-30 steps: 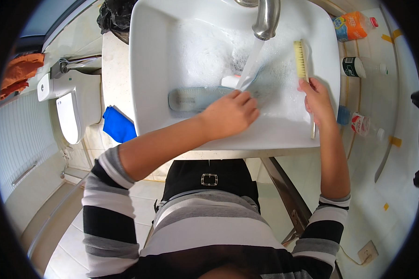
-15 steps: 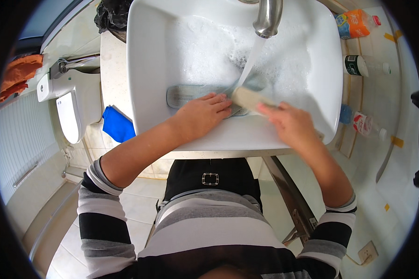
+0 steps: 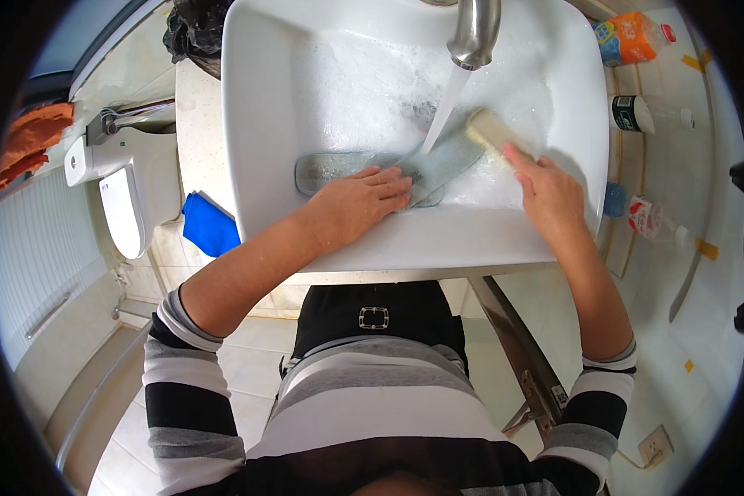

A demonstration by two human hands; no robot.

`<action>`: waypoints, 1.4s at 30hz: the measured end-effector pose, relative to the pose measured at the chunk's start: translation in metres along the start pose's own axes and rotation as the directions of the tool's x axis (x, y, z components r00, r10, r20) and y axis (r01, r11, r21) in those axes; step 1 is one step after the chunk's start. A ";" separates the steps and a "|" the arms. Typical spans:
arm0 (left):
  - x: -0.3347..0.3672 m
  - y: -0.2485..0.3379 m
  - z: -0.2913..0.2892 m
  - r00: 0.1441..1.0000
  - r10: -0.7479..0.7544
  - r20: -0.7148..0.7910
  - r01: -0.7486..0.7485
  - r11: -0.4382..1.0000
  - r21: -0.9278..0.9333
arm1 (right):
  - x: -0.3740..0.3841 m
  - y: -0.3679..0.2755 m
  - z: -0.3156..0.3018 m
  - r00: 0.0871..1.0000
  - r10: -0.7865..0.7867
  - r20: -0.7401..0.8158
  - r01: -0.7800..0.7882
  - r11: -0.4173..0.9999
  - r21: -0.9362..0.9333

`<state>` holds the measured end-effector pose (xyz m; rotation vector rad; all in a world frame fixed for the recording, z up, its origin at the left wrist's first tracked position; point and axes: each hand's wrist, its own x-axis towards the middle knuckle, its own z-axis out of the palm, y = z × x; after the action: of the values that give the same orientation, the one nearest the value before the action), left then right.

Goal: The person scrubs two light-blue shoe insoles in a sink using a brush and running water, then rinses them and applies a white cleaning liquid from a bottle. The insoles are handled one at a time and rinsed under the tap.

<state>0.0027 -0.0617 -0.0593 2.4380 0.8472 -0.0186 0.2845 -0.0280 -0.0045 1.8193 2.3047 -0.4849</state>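
Note:
Two grey insoles (image 3: 339, 165) lie overlapping in the soapy white sink (image 3: 256, 99). My left hand (image 3: 357, 201) presses flat on them near their middle. My right hand (image 3: 550, 194) grips a pale scrub brush (image 3: 492, 132) whose head rests on the right insole's far end. Water runs from the steel tap (image 3: 475, 33) onto the insoles between my hands.
An orange bottle (image 3: 632, 37), a dark-capped white bottle (image 3: 645, 114) and a red-labelled bottle (image 3: 649, 219) stand right of the sink. A blue cloth (image 3: 209, 225) and a white toilet (image 3: 124, 198) are at the left. A black bag (image 3: 194, 29) sits behind the counter.
My right hand took the brush from the sink's right side to the middle, then pushed it out along the insole. My left hand slid slightly toward the sink's front edge.

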 end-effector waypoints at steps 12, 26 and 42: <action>-0.001 0.003 0.001 1.000 -0.022 0.003 0.022 1.000 0.016 | 0.002 -0.001 0.003 0.998 0.061 0.017 -0.061 0.998 -0.016; 0.001 0.003 0.002 0.998 0.011 -0.058 -0.011 1.000 0.002 | -0.003 0.007 0.010 0.997 0.073 -0.017 -0.073 0.997 0.002; 0.002 0.006 -0.001 0.999 -0.027 0.019 0.027 0.999 0.036 | -0.006 -0.011 0.012 0.965 -0.112 0.238 0.102 0.993 0.054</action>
<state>0.0077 -0.0641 -0.0555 2.4555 0.8781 -0.0683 0.2749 -0.0398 -0.0123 1.5589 2.2478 -0.7311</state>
